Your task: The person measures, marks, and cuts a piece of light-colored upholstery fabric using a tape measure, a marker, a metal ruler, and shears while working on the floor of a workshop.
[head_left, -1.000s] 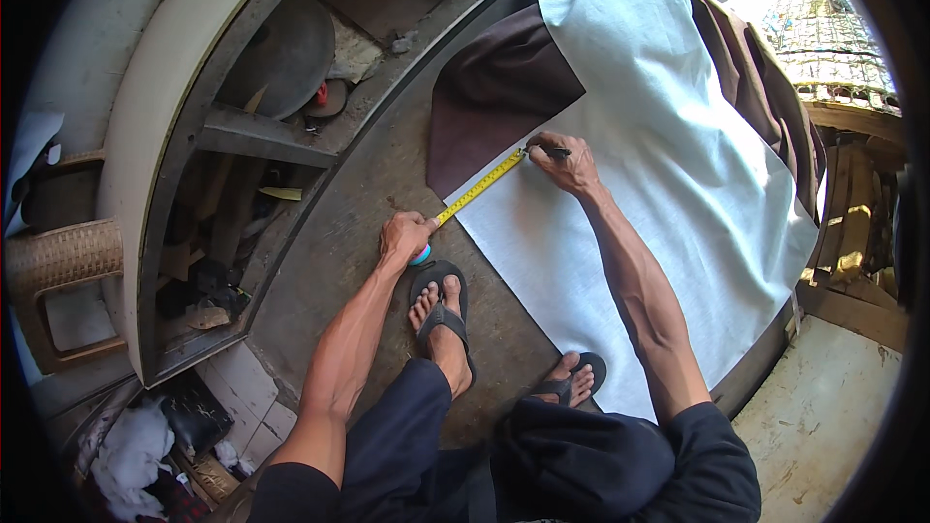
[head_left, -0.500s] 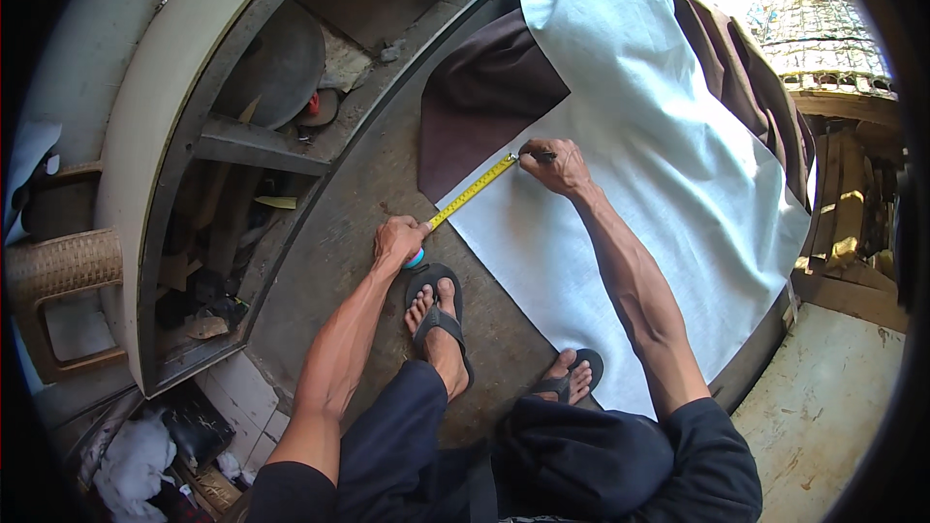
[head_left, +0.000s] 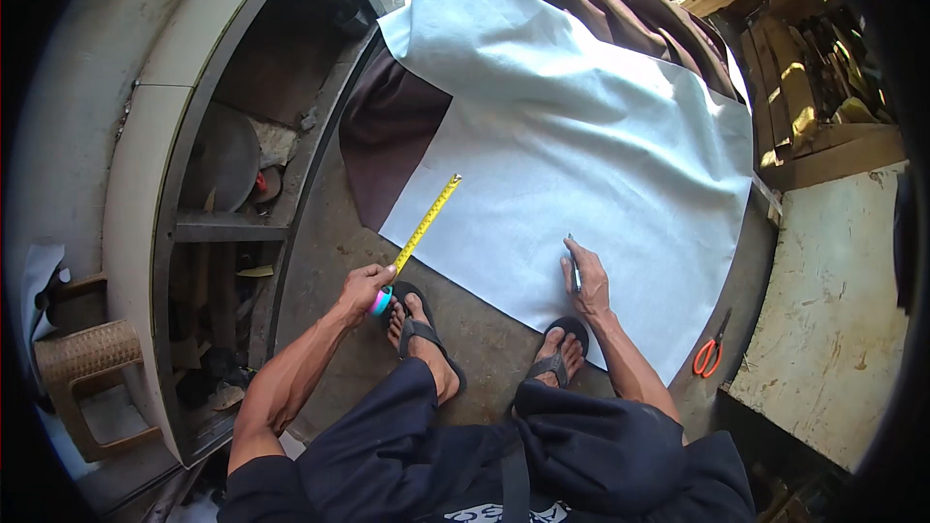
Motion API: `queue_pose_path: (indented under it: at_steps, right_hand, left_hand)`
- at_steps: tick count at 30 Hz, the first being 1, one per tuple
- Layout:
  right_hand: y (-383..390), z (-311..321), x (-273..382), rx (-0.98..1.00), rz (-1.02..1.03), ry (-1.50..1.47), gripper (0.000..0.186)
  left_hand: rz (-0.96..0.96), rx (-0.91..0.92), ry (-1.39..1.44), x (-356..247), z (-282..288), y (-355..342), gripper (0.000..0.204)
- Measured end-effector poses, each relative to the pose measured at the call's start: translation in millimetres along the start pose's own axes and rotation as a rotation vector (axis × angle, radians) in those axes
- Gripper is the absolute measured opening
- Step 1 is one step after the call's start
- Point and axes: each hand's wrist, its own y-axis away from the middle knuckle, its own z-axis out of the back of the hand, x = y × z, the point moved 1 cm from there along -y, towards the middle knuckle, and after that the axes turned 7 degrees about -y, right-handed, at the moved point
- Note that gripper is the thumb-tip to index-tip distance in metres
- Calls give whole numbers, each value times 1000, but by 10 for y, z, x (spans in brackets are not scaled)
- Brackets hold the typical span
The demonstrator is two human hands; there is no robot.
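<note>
A large pale fabric sheet (head_left: 620, 174), its dark brown side (head_left: 392, 126) showing at the left and top, spreads over the floor. My left hand (head_left: 370, 289) grips a turquoise and pink tape measure (head_left: 381, 302) near the sheet's lower left edge. Its yellow blade (head_left: 426, 220) sticks out diagonally over the cloth, free at the far end. My right hand (head_left: 587, 281) holds a slim pen (head_left: 575, 276), point away from me, just above or on the pale cloth beyond my right sandal (head_left: 577, 327). Orange-handled scissors (head_left: 708, 356) lie right of the sheet.
An open-fronted cabinet (head_left: 232, 228) stands along the left, with a round metal pan (head_left: 218, 155) inside and a wicker chair (head_left: 82, 358) beside it. Wooden scraps (head_left: 780, 87) and a worn pale board (head_left: 823, 281) line the right. My left sandal (head_left: 436, 344) is on the concrete floor (head_left: 329, 261).
My right hand has left the blade's end and moved down and rightward across the cloth. The view has turned; the scissors now show at the right.
</note>
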Motion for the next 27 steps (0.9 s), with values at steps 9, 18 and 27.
queue_pose_path:
  at_steps: [9,18,27]
  right_hand:
    - [-143,393,-40,-123,-216,-242,35]
    - [-52,145,-127,-2,-337,-320,34]
    - [-152,168,-227,47,-367,-383,30]
  left_hand:
    - [-51,143,-153,735,-1749,109,37]
    - [-37,-129,-528,806,-2204,430,37]
    - [-15,-226,-540,881,-2355,566,38]
